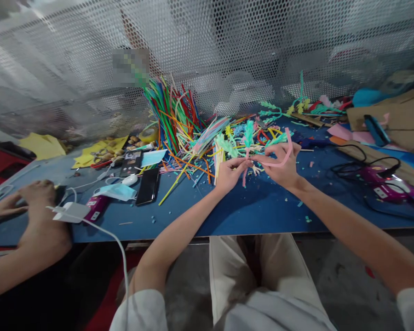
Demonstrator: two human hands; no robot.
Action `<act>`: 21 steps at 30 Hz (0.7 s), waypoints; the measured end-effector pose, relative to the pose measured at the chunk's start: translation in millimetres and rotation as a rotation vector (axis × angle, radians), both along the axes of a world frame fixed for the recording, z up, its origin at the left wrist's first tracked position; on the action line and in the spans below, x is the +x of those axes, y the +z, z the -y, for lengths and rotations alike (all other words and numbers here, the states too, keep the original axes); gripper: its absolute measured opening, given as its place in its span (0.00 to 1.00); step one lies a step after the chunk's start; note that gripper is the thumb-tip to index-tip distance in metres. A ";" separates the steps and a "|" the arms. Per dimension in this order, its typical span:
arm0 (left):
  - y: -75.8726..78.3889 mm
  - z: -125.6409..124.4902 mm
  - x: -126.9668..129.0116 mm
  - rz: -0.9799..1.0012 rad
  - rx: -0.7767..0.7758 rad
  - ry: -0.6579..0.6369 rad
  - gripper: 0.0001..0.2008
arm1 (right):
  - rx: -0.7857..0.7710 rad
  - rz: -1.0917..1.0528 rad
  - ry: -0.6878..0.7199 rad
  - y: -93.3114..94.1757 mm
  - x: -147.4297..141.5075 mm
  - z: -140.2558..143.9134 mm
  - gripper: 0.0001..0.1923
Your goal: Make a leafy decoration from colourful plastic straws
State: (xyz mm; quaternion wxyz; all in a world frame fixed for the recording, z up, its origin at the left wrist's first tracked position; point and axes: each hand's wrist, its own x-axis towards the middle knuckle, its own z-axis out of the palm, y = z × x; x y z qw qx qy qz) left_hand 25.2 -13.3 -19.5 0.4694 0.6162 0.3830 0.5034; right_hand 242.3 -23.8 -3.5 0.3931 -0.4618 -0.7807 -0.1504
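One pink, green-topped fuzzy stem [247, 151] points to twelve o'clock, axis twelve-to-six; left hand [230, 174] and right hand [282, 164], nearly closed, pinch it.

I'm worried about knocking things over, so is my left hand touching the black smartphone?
Apart. The head view plainly shows blue tabletop between your left hand and the black smartphone.

Pale sleeves [143, 312] — short; beige trousers [227, 276]
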 end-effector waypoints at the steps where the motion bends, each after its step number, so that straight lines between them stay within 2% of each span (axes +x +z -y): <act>1: 2.0 1.5 1.6 0.033 -0.028 -0.010 0.27 | 0.009 -0.008 0.012 0.7 -1.1 1.0 0.13; 5: 9.9 7.4 8.6 0.168 -0.126 -0.035 0.27 | 0.090 -0.091 0.111 2.4 -4.9 -0.2 0.11; 9: 9.7 6.7 11.0 0.260 -0.195 -0.075 0.25 | 0.136 -0.133 0.248 1.0 -5.0 -4.7 0.11; 13: 6.6 4.6 10.4 0.324 -0.291 -0.158 0.23 | 0.124 -0.153 0.374 -2.8 -1.1 -7.1 0.14; 21: 9.9 7.5 10.0 0.426 -0.408 -0.221 0.23 | 0.067 -0.191 0.496 -9.5 4.4 -10.0 0.15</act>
